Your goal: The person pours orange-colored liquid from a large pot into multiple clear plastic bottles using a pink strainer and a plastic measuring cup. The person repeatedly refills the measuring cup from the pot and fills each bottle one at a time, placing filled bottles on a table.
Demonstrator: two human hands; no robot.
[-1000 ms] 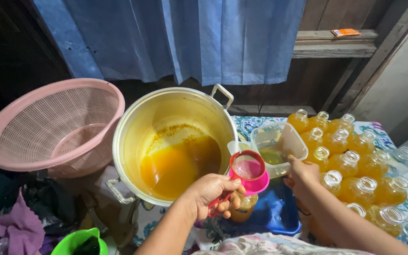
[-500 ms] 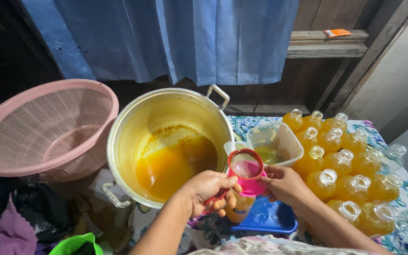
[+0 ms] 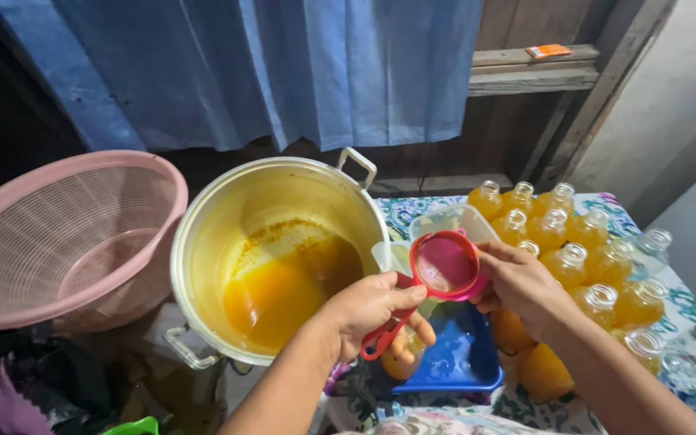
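Left hand (image 3: pixel 372 310) pinching red strainer (image 3: pixel 443 264) handle, right hand (image 3: pixel 517 282) clasping its rim; best kept level over bottle (image 3: pixel 403 354).

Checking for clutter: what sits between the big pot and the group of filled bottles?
In the head view, the red strainer held by both hands, with a clear plastic container behind it.

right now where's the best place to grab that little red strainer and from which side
Grip the red strainer by its flat red handle, coming from the near lower-left, as the left hand does. The handle slopes down toward the person, away from the round mesh bowl. The right hand steadies the far rim, beside the big pot and the bottles.
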